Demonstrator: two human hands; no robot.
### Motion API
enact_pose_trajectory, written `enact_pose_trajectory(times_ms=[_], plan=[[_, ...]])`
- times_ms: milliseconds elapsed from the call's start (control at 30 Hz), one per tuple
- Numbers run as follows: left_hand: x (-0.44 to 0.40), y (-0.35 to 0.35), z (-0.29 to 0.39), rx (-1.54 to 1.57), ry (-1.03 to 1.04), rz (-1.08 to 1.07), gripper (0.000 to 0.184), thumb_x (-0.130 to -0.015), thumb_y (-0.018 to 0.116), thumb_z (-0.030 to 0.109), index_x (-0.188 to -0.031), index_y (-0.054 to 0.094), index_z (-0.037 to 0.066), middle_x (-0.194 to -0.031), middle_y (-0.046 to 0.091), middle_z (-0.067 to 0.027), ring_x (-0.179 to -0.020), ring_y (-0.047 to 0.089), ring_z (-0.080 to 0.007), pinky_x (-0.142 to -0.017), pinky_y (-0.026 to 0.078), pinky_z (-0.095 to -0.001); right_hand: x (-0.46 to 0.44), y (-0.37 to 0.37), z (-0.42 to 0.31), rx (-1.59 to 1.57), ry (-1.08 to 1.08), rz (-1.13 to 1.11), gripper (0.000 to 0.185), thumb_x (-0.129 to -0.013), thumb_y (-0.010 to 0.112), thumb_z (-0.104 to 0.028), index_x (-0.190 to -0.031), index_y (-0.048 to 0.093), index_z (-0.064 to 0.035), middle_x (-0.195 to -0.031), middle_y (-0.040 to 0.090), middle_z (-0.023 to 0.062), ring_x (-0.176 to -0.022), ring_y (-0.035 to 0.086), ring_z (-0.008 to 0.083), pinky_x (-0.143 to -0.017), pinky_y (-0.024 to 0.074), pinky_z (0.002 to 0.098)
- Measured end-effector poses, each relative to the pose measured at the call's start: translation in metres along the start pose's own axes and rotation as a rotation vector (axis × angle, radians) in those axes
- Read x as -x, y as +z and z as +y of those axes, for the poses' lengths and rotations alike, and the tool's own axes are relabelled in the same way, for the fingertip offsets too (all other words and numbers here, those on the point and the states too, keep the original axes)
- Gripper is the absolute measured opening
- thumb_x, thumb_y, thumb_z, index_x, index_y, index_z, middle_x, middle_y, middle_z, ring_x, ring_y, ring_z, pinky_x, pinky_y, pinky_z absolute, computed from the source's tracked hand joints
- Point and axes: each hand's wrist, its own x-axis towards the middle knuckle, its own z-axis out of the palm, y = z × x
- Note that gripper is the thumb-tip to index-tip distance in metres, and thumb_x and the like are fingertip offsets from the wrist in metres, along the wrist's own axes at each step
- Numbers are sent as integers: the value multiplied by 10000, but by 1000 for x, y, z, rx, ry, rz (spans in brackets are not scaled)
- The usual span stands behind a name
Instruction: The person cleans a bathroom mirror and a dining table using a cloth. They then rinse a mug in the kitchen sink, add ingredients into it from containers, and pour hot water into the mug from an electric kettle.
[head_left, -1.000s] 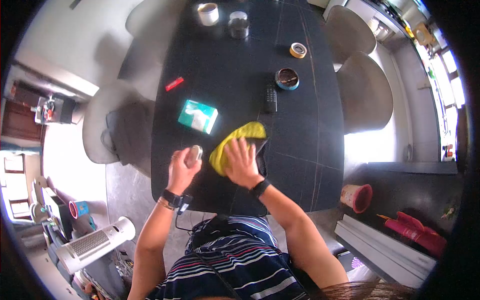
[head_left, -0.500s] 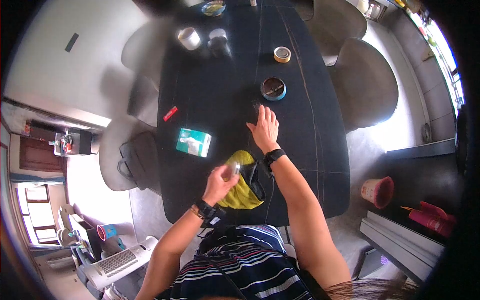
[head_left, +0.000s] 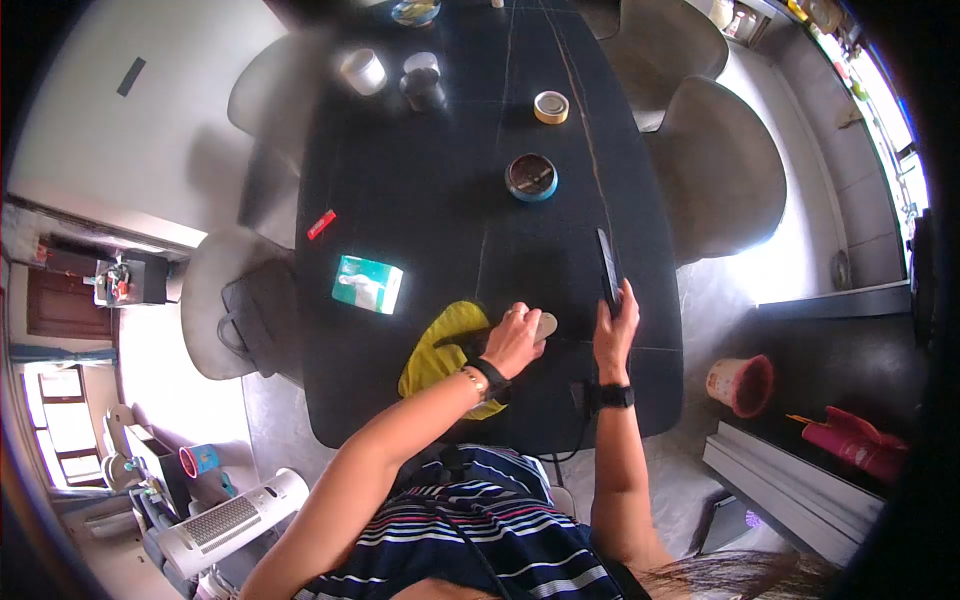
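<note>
My left hand (head_left: 511, 342) is closed around a pale, rounded object (head_left: 545, 325), whose tip sticks out past the fingers; its kind is unclear. Beneath that hand and wrist lies a yellow-green cloth pouch (head_left: 428, 360) with a dark inside, partly covered by my forearm. To the right, my right hand (head_left: 617, 325) grips a slim black handheld device (head_left: 607, 265), held up nearly edge-on above the table, so I cannot tell whether it is a phone or a remote control. Both wrists wear black bands.
On the dark table (head_left: 450, 210) are a tissue pack (head_left: 368, 284), a red item (head_left: 322, 225), an ashtray-like bowl (head_left: 531, 178), a tape roll (head_left: 551, 107), a white container (head_left: 363, 72) and a dark cup (head_left: 423, 90). Grey chairs (head_left: 715, 170) flank the table.
My right hand has come back from beside the bowl and now holds the slim black device. My left hand has moved right across the pouch with the pale object.
</note>
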Motion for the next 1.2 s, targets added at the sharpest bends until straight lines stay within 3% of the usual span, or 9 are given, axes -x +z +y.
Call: enact_pose_trajectory(times_ms=[233, 367, 433, 500, 567, 667, 800, 933, 1200], plan=[[4, 1, 7, -13, -27, 120, 537, -812, 698, 296, -1205, 493, -7, -1091, 541, -167, -1033, 554, -323, -794, 513, -390, 68, -27, -18, -72, 75, -21, 556, -835, 601, -32, -1353, 399, -41, -1173, 511, 149, -1100, 475, 281, -948, 370, 385], [36, -28, 2, 799, -300, 67, 558, -901, 581, 447, -1147, 546, -53, -924, 656, -129, -876, 640, -207, -769, 498, -312, 97, 2, -73, -317, -11, -203, 560, -827, 643, -28, -1339, 416, -30, -1238, 481, 141, -1145, 485, 252, -979, 377, 347], [52, -46, -4, 872, -145, 96, 521, -943, 518, 424, -1245, 513, -1, -966, 622, -63, -846, 594, -142, -762, 485, -283, 106, 14, -105, -341, -157, -510, 655, -810, 679, -54, -1377, 353, -22, -1305, 440, 180, -1229, 430, 311, -1023, 350, 387], [66, -72, -17, 1084, -414, 190, 337, -920, 578, 237, -1137, 546, -18, -945, 646, -59, -838, 626, -111, -745, 501, -252, 122, 28, -118, -482, -120, -738, 869, -783, 690, -69, -1455, 143, -7, -1420, 309, 229, -1312, 329, 357, -1083, 277, 407], [74, -91, -41, 1026, -401, 373, 321, -917, 562, 165, -1166, 484, -21, -930, 668, -98, -813, 659, -136, -722, 515, -261, 138, 43, -124, -182, -401, -646, 940, -768, 723, -194, -1457, 114, -3, -1467, 204, 261, -1366, 214, 402, -1108, 212, 459], [90, -122, -79, 886, -480, 579, 274, -876, 585, 109, -1110, 528, -20, -801, 657, -75, -660, 634, -116, -594, 506, -248, 168, 72, -118, 218, -342, -750, 913, -778, 681, -399, -1461, 177, -62, -1496, 107, 274, -1399, 90, 420, -1092, 153, 571], [117, -143, -120, 623, -479, 649, 312, -843, 659, 124, -1113, 554, 10, -751, 599, -18, -584, 550, -76, -532, 464, -231, 171, 112, -99, 376, -394, -694, 790, -799, 647, -417, -1452, 272, -179, -1519, 106, 223, -1406, 101, 397, -1094, 154, 573], [143, -151, -127, 588, -560, 648, 229, -833, 690, 173, -926, 551, 16, -727, 595, -7, -578, 557, -81, -532, 468, -242, 118, 144, -105, 455, -256, -437, 791, -824, 619, -397, -1458, 243, -109, -1512, 128, 246, -1404, 109, 408, -1091, 147, 578], [164, -142, -148, 548, -664, 701, 257, -828, 711, 201, -926, 569, 9, -708, 594, -9, -568, 549, -75, -536, 452, -235, -8, 155, -73, 617, 261, -76, 918, -807, 578, -519, -1477, 146, -65, -1505, 96, 282, -1407, 75, 417, -1092, 149, 579]])
